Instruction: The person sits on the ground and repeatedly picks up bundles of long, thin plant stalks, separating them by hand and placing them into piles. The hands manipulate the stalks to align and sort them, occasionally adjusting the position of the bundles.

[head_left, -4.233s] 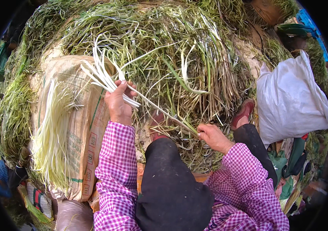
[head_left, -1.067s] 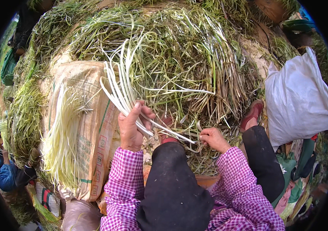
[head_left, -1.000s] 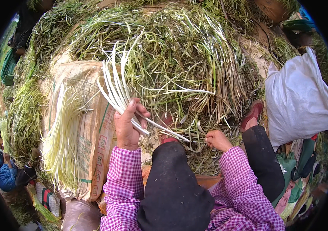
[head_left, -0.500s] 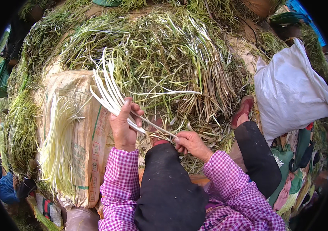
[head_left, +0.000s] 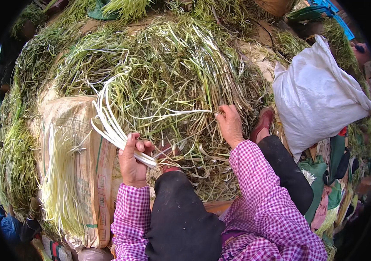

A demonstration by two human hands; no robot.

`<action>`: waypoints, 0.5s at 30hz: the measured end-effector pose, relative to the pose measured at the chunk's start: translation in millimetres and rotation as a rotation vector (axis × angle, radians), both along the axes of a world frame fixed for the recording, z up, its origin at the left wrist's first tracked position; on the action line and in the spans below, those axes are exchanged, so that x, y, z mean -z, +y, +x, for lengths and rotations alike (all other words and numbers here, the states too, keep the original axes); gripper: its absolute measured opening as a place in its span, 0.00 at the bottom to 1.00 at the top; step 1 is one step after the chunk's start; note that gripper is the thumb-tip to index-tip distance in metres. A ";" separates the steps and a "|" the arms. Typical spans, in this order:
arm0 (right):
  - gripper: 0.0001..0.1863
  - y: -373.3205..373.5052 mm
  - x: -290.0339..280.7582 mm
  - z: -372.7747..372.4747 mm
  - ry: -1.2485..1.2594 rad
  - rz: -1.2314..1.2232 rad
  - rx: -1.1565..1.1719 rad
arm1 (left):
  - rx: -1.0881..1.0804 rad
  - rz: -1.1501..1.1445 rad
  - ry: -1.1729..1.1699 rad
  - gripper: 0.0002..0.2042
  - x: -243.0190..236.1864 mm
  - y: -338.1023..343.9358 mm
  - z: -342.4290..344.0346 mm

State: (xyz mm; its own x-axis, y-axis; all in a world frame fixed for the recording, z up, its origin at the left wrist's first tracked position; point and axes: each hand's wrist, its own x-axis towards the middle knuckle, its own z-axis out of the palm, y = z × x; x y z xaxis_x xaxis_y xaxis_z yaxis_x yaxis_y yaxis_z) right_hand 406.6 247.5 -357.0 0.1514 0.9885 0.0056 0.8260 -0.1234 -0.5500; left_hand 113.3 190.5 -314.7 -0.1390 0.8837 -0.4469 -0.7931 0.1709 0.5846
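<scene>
My left hand (head_left: 132,162) is closed around a bunch of pale stalks (head_left: 109,124). The fingers wrap the lower end of the bunch, with the thumb side toward me. The white stalks fan upward and to my left out of the fist, curving over the edge of the woven sack (head_left: 78,174). The short cut ends project from the fist to the right, above my left knee.

My right hand (head_left: 229,124) is extended forward into the heap of green stalks (head_left: 168,74). Its fingertips are pinched together on a single pale stalk (head_left: 172,114). This stalk runs roughly level from the pinch leftward across the heap, toward the bunch in my left hand. I cannot tell whether its far end touches the bunch.

The heap fills the area in front of my knees and spreads to both sides. It consists of tangled green and yellowish stems with some dry brownish strands near my right hand.

The woven sack lies to my left, just beside my left forearm. A layer of sorted pale stalks (head_left: 59,187) lies on it, aligned lengthwise.

A white bag (head_left: 320,95) stands to my right, near my right knee and well apart from both hands. A reddish shoe (head_left: 263,123) is visible just beside my right hand, at the edge of the heap.
</scene>
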 end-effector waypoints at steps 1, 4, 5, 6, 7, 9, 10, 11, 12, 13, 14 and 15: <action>0.12 4.5 8.6 4.8 -0.185 -0.004 -0.068 | -0.007 0.002 -0.048 0.10 2.6 2.7 0.5; 0.11 13.3 16.6 15.2 -0.386 -0.023 -0.187 | 0.002 -0.019 -0.101 0.09 10.4 7.3 2.7; 0.10 12.8 13.5 16.4 -0.353 -0.043 -0.198 | -0.010 -0.019 -0.083 0.08 13.0 7.4 3.9; 0.09 12.8 9.1 16.6 -0.325 -0.072 -0.196 | -0.009 -0.035 -0.082 0.08 15.1 7.2 3.4; 0.06 12.7 1.8 19.0 -0.149 -0.032 -0.118 | -0.003 -0.026 -0.090 0.08 16.7 6.7 2.8; 0.04 12.6 -14.6 22.8 0.025 0.197 -0.041 | -0.015 -0.036 -0.087 0.08 18.6 5.1 1.7; 0.04 11.5 -23.6 25.3 0.126 0.294 -0.018 | 0.000 -0.031 -0.094 0.08 18.7 4.2 1.6; 0.03 12.7 -30.6 23.8 0.227 0.182 0.061 | 0.006 -0.029 -0.098 0.08 18.1 3.2 1.4; 0.04 11.6 -37.8 21.8 0.413 0.112 0.101 | 0.015 -0.033 -0.105 0.08 17.3 2.7 2.0; 0.04 9.4 -44.1 18.6 0.583 0.025 0.151 | 0.014 -0.051 -0.108 0.09 16.0 1.9 3.3; 0.05 7.1 -49.3 12.4 0.743 -0.082 0.229 | 0.039 -0.057 -0.086 0.09 14.6 2.0 4.7; 0.07 0.0 -55.9 7.0 0.907 0.020 0.140 | 0.072 -0.050 -0.072 0.09 12.6 1.2 6.3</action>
